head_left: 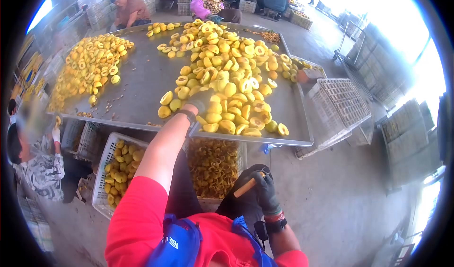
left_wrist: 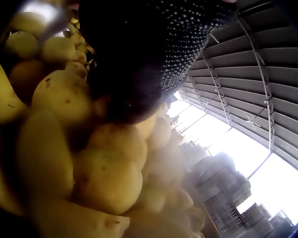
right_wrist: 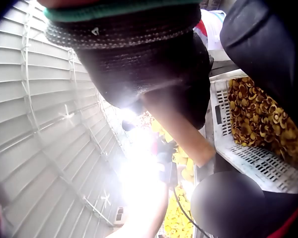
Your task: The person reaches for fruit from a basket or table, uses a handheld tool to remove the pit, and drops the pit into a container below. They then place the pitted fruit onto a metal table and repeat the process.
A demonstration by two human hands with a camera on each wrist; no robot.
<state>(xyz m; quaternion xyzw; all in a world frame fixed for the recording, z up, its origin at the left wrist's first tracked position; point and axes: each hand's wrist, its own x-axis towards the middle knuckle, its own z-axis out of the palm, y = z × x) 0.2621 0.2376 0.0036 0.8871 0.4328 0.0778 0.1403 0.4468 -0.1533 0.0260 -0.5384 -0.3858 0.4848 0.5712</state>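
Gloved in grey, my left hand [head_left: 202, 100] reaches onto the near part of a heap of yellow halved fruit [head_left: 229, 89]; its fingers are blurred. In the left wrist view the dark glove [left_wrist: 134, 59] is against the fruit [left_wrist: 107, 181], with its fingertips not clear. My right hand [head_left: 267, 196], in a dark glove, grips a wooden handle [head_left: 244, 187] above my right thigh, away from the table. The right wrist view shows the handle [right_wrist: 181, 131] sticking out of the curled glove [right_wrist: 149, 69]; no blade can be made out.
The metal table [head_left: 142, 82] carries another fruit pile [head_left: 94, 61] at left. Below its near edge are a white crate of fruit [head_left: 105, 172] and a crate of thin scraps [head_left: 213, 167]. Crates [head_left: 338, 103] stand at right. People sit around, one at left [head_left: 40, 172].
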